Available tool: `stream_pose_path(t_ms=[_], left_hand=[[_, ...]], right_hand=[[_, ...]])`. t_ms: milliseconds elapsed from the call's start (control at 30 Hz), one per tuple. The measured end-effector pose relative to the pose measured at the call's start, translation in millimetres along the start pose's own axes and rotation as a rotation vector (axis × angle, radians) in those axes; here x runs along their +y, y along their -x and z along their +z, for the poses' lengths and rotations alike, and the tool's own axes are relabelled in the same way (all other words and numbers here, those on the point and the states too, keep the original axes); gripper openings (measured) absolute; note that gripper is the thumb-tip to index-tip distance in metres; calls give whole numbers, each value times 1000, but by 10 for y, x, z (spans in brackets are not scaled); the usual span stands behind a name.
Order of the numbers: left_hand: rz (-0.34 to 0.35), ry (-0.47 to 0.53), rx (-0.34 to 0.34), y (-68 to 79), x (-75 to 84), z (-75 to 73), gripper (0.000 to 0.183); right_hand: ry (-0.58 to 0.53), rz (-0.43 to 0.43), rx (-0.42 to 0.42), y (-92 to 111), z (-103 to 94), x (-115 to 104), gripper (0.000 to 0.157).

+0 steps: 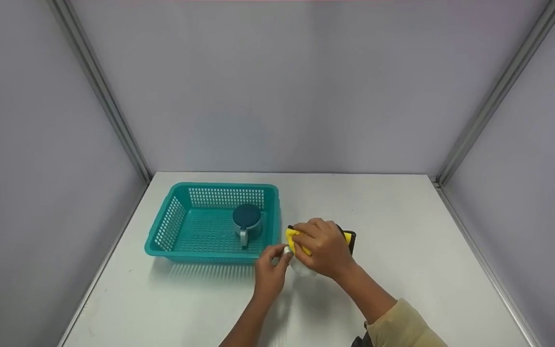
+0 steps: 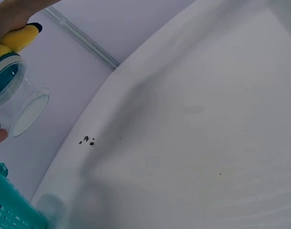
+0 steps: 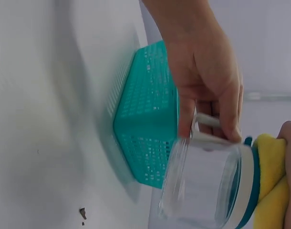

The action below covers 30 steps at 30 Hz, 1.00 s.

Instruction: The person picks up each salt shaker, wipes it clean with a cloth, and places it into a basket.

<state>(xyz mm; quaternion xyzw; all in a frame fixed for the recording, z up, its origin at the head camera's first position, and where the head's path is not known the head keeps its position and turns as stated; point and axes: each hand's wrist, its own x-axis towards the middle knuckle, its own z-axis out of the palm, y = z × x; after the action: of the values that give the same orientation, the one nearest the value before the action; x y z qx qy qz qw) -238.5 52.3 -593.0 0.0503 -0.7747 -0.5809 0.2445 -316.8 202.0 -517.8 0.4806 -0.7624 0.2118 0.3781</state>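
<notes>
A clear glass jar (image 3: 198, 183) with a white collar, a teal lid (image 3: 253, 191) and a white side handle (image 3: 206, 120) is held up above the table, tilted. My left hand (image 1: 270, 273) pinches that handle between thumb and fingers. From the other side, my right hand (image 1: 324, 248) grips a folded yellow cloth (image 3: 270, 191) with dark edging, its fingers bent over it, and the cloth lies against the lid. In the head view the hands and cloth hide most of the jar. The left wrist view shows the jar's round base (image 2: 31, 114).
Left of my hands, a teal perforated basket (image 1: 212, 259) stands on the white table (image 1: 403, 231). Inside it is a handled jar (image 1: 246, 220) with a dark teal lid. Small dark specks (image 2: 86, 139) lie on the tabletop. Pale panels (image 1: 277, 86) enclose the back and sides.
</notes>
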Motion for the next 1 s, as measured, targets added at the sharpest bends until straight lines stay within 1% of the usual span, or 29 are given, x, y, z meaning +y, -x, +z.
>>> stream_pose_path(t_ms=[100,167,300,433,533,600,667,767,867,1000], left_hand=[[9,-21,2,0,-4,-5,17],[14,-25,7,-4,1,-10,18],[30,-35,32,-19,18,-13,19],[31,-33,46,-18,25,-7,18],[-3,-1,44,-16,33,-3,18],[-38,32,41,-20,41,-2,19],[-78,65,40,-28,55,-4,19],[-128,106,36,-38,74,-9,20],[-162,141,31,-38,85,-21,20],[-164,185,22,-27,89,-45,19]], right_hand=[[66,-49,-4,-2,-27,-98,19],[98,-74,11,10,-39,-143,22],[133,-122,81,73,-28,-179,26],[128,-194,223,177,21,-140,27],[112,-243,334,248,54,-90,25],[104,-252,392,286,67,-57,23],[94,-237,440,318,77,-25,21],[70,-174,485,363,93,28,20],[15,-66,512,403,107,76,20],[-95,108,538,447,116,94,21]])
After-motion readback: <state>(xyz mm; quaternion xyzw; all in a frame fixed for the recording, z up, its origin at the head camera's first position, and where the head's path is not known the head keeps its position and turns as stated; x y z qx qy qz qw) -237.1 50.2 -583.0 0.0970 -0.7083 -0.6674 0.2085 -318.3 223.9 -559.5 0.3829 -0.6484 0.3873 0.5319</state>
